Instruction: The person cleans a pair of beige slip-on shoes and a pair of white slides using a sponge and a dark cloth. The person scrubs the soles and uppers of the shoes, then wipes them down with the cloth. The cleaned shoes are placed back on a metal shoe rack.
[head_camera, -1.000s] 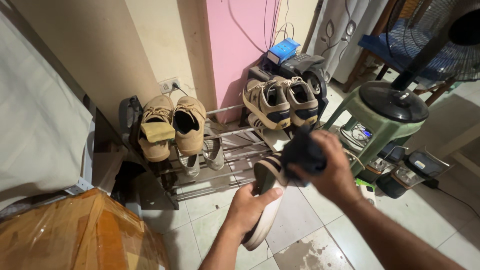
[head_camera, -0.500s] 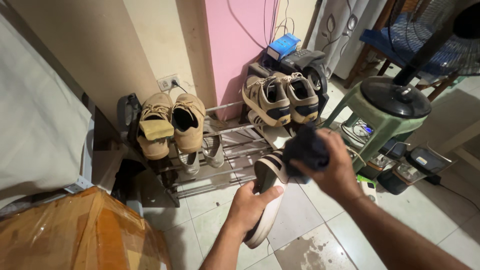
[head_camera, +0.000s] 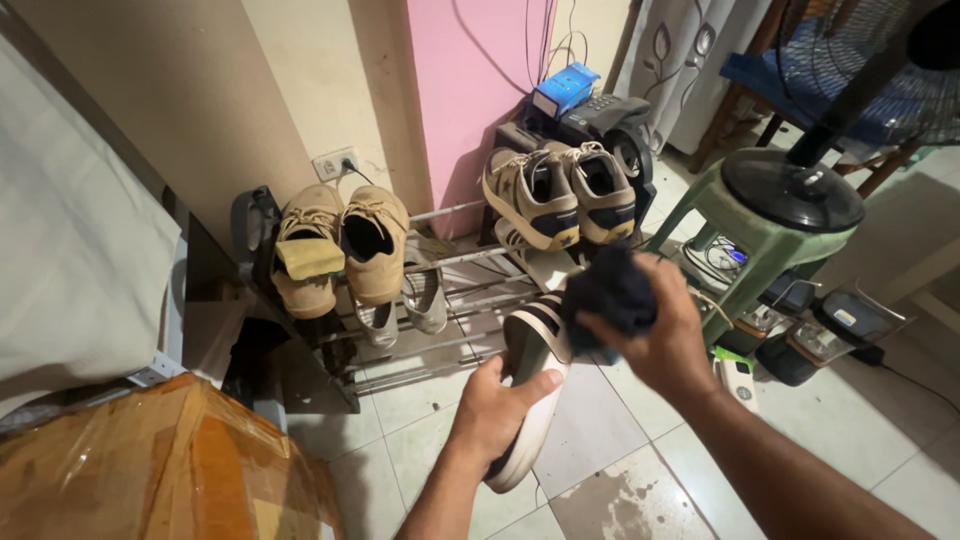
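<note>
Both hands outstretched: left hand (head_camera: 497, 405) clasps shoe (head_camera: 530, 400), right hand (head_camera: 665, 335) cloth (head_camera: 610, 290).

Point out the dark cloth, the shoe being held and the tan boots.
dark cloth (head_camera: 612, 290), head view, bunched middle.
held shoe (head_camera: 532, 335), head view, striped side.
tan boots (head_camera: 375, 245), head view, right boot's upper.

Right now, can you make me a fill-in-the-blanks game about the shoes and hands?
1. The left hand holds a white ____.
2. The right hand presses a dark ____ against it.
3. The tan shoes sit on a metal ____.
4. The wall behind the rack is partly ____.

Missing words: shoe; cloth; rack; pink
</note>
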